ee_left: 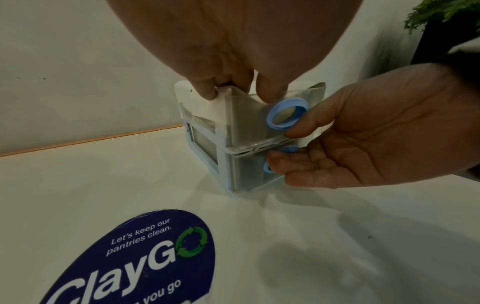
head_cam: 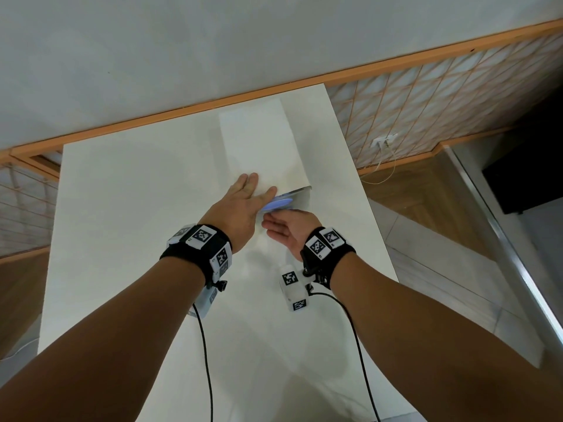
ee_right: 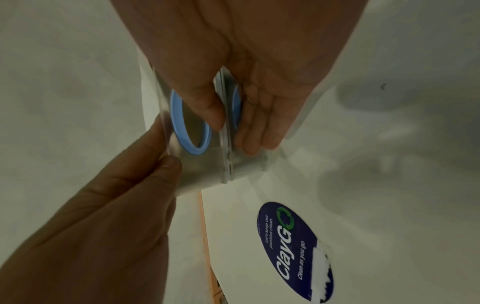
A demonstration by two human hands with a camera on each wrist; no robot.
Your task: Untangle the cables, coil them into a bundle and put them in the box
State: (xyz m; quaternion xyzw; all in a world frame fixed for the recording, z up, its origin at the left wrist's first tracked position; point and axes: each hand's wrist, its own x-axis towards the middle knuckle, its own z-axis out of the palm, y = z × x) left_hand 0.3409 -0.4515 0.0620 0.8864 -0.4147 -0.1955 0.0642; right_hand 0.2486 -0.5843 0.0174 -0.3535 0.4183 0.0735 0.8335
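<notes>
A white box (head_cam: 262, 147) with two clear-fronted drawers stands at the table's far side. My left hand (head_cam: 240, 202) lies flat on its top, thumb over the front edge. The right hand (head_cam: 286, 233) is at the front, palm up. In the left wrist view its thumb presses the upper drawer's blue ring handle (ee_left: 271, 117) while its fingers reach under that drawer, across the lower ring (ee_left: 266, 168). The upper drawer front (ee_left: 249, 125) sits slightly askew from the lower one. No task cables show in any view.
The white table (head_cam: 122, 239) runs to a wall behind the box, and its right edge drops to tiled floor. A round blue "ClayGo" sticker (ee_left: 145, 257) lies on the tabletop near the box. Black leads trail from my wrist cameras.
</notes>
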